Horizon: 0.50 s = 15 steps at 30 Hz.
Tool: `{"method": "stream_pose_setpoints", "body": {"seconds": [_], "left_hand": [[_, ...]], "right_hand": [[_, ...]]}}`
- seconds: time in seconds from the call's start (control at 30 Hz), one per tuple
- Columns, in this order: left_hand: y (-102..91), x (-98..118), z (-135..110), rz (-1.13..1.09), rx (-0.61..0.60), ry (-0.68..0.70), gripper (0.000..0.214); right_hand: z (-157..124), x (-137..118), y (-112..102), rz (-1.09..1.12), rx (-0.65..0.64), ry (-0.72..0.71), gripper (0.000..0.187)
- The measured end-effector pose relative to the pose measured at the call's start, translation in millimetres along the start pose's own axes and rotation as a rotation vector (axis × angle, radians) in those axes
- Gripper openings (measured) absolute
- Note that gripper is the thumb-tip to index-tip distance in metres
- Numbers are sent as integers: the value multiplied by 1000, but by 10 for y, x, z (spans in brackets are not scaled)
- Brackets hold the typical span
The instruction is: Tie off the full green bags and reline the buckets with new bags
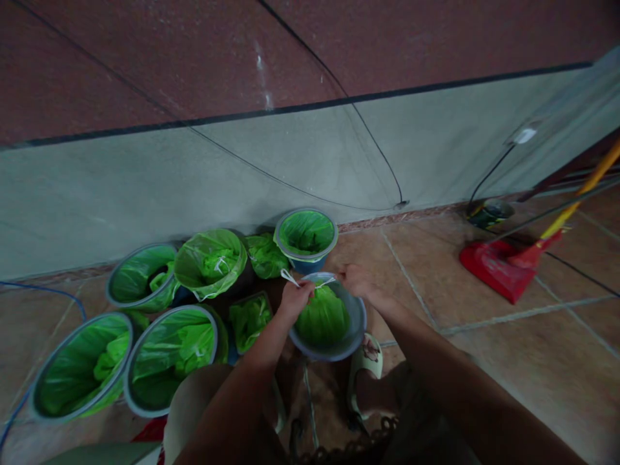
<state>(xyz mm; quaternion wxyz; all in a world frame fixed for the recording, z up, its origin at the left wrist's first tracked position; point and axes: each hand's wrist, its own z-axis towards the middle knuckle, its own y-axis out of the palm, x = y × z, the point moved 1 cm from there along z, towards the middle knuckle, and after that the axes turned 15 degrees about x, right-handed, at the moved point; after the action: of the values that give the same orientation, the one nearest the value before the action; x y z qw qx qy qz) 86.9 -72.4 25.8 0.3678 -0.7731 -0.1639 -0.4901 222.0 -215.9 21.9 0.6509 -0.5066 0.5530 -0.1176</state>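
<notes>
A grey bin (353, 323) lined with a green plastic bag (323, 316) stands on the floor in front of me. My left hand (293, 299) is closed at the bin's far left rim, pinching a white drawstring (289, 276) of the bag. My right hand (356, 279) is closed at the far right rim, holding the other white string end (325, 281). Both arms reach down over my knees.
Several more grey bins with green liners stand to the left: (306, 236), (143, 278), (80, 365), (172, 355). A loose green bag (210, 261) sits among them. A red dustpan (496, 268) with a yellow handle lies at right. Cables run along the grey wall (145, 187). My sandal (365, 365) is below the bin.
</notes>
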Motion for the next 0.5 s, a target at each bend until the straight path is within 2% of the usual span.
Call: {"method": "stream_pose_setpoints", "body": {"seconds": [0.13, 0.2, 0.3, 0.4, 0.5], "left_hand": [[28, 22, 24, -414, -56, -198, 33], [30, 23, 26, -495, -83, -207, 30], [43, 17, 27, -443, -136, -57, 21], [73, 6, 9, -256, -207, 159, 17], [87, -2, -27, -77, -226, 285, 16]], "right_hand": [[-27, -174, -57, 364, -156, 39, 21], [-50, -248, -100, 507, -214, 6, 22], [-99, -328, -132, 551, -251, -87, 23], [-144, -397, -119, 577, -278, -156, 25], [-140, -446, -118, 688, -211, -139, 36]]}}
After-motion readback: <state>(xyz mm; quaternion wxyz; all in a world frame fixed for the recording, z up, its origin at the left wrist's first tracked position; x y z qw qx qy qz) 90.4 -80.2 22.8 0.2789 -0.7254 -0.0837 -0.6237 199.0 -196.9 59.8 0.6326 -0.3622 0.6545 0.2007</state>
